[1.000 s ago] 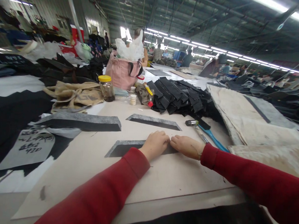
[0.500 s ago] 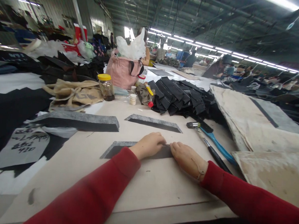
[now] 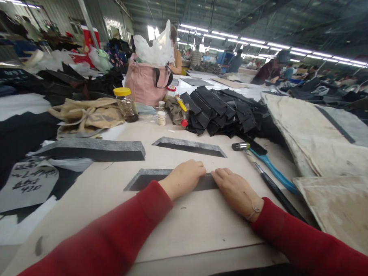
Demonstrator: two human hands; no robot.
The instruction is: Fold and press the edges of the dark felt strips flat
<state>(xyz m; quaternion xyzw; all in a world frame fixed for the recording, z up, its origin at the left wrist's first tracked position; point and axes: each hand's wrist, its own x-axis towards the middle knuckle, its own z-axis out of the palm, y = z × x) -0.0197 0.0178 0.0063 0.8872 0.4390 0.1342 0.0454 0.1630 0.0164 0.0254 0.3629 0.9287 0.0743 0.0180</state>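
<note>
A black fabric piece (image 3: 151, 179) with a grey fuzzy border along its far edge and left end lies flat on the pale work board (image 3: 194, 236). My left hand (image 3: 186, 176) is closed at its far edge, fingers curled over the middle. On the right part of the same piece my right hand (image 3: 238, 193) rests with fingers bent and pressed together at the folded edge; its fingertips are partly hidden. A small gap separates the hands, where black fabric shows. Two similar strips lie beyond: one strip (image 3: 189, 147) straight ahead and another strip (image 3: 110, 151) to the left.
A hammer (image 3: 267, 180) and a blue-handled brush (image 3: 272, 166) lie to the right. Behind are a pile of black pieces (image 3: 222, 109), a yellow-lidded jar (image 3: 127, 107), small white pots (image 3: 161, 118) and a pink bag (image 3: 148, 83). Handwritten paper (image 3: 32, 178) lies left.
My right hand has slid slightly right along the edge, away from my left hand, widening the gap between them. My left hand stays about where it was. The view has shifted a little.
</note>
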